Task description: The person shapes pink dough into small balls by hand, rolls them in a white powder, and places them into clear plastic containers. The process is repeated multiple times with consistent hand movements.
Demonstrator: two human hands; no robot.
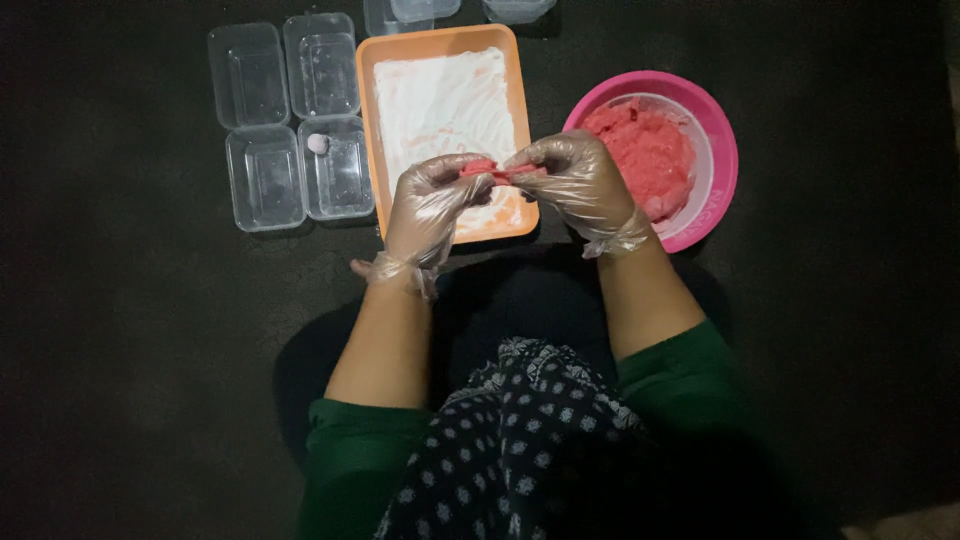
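Left hand (428, 205) and right hand (580, 185) pinch pink dough (490, 170).

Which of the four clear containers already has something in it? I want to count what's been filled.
The lower right clear container, next to the orange tray: one small pale ball sits at its top left corner. The other three hold nothing.

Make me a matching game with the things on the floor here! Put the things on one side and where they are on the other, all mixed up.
Things:
1. orange tray
2. pink bowl
3. small pale ball
4. piece of pink dough

Places:
A. inside a clear plastic box
B. pinched between the gloved left hand and right hand
C. in the middle, coated with white powder
D. on the right, full of pink dough

Pairs: 1-C, 2-D, 3-A, 4-B
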